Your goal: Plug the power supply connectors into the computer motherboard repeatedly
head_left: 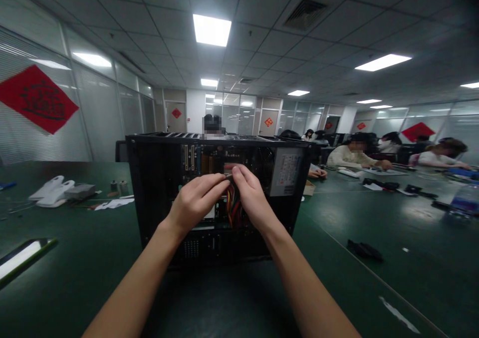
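An open black computer case [157,178] stands on the green table in front of me, its inside facing me. My left hand [198,198] and my right hand [249,193] meet at its middle, fingertips close together. Both hands have their fingers pinched; what lies between them is too small to make out. Just below the fingertips hangs a bundle of coloured power cables [232,208]. At the upper right inside the case sits the power supply [285,172] with a printed label. White slots [189,157] show at the upper left, and a round fan [266,161] is near the power supply.
White plastic bags [52,190] and a grey box [80,191] lie on the table [93,248] at left, with a flat panel [24,258] nearer. A black cloth-like item [364,250] lies at right. Several people sit farther along, one in a pale sweater [348,156].
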